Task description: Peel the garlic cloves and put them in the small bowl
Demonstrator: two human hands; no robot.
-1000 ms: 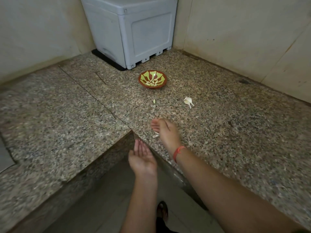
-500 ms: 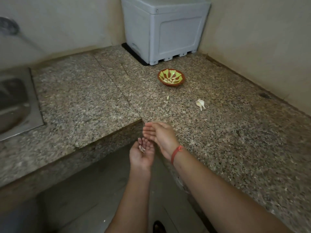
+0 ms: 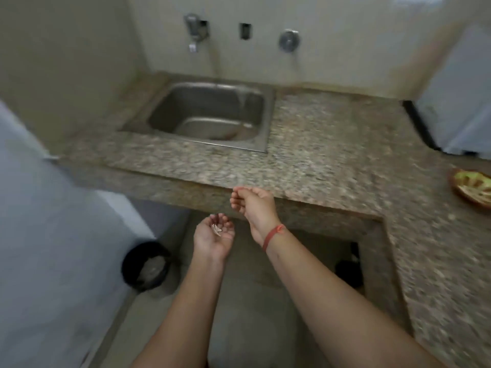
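Observation:
My left hand [image 3: 214, 236] is held palm up in front of the counter edge, its fingers curled into a cup around a few pale garlic peels [image 3: 217, 229]. My right hand [image 3: 252, 205], with a red thread on its wrist, hovers just above and to the right, fingers loosely bent and nothing visible in them. The small brown bowl [image 3: 455, 191] with a green-and-cream pattern sits on the granite counter at the far right edge, partly cut off. No garlic cloves are in view.
A steel sink [image 3: 268, 120] is set into the granite counter [image 3: 332, 144] ahead, with taps on the wall above. A black bin [image 3: 146, 265] stands on the floor to the lower left. A white box [image 3: 459, 96] sits at the counter's right corner.
The view has swung left from the bowl corner to the sink. My left hand now cups the peels that my right hand swept off the counter edge. Both hands moved left.

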